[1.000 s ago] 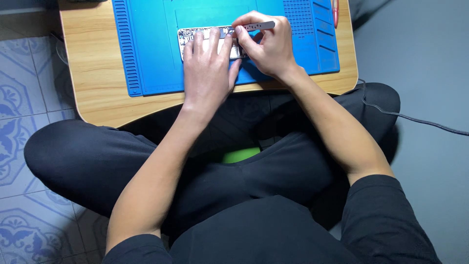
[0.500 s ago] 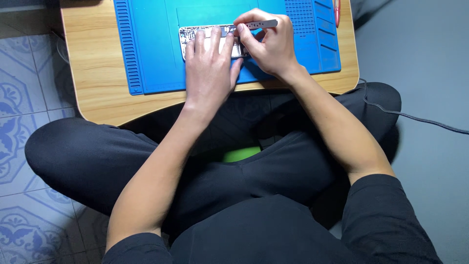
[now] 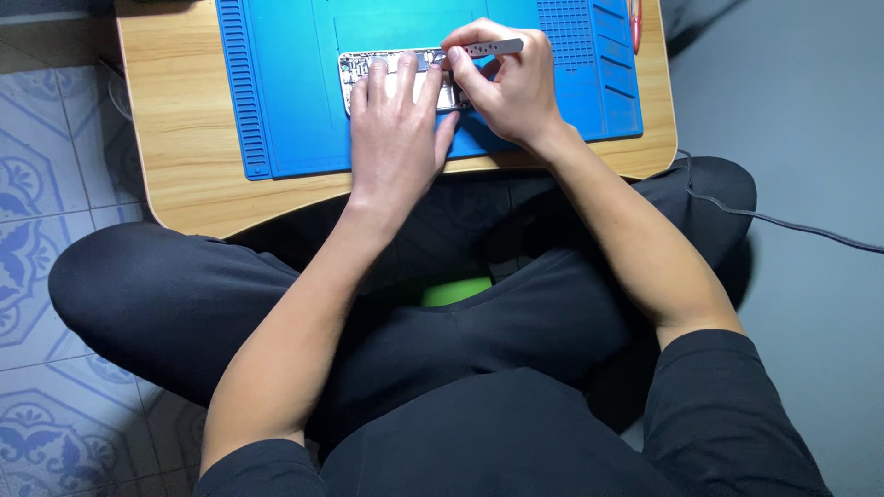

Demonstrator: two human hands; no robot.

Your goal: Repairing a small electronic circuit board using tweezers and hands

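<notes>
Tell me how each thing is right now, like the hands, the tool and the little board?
left hand: flat, fingers spread, pressing on the circuit board.
right hand: pinched around the tweezers.
tweezers: held, lying almost level, tip at the board's top edge.
circuit board: flat on the mat, mostly covered by the left hand.
blue mat: spread flat on the table.
wooden table: over the crossed legs.

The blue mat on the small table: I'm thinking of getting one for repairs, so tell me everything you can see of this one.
The blue mat looks like soft rubber or silicone, rectangular and lying flat on the light wooden table. Ridged slots run down its left edge, and a dotted grid and compartments fill its right side. An opened device lies on it, pinned by the left hand; the right hand rests there holding metal tweezers.
</notes>
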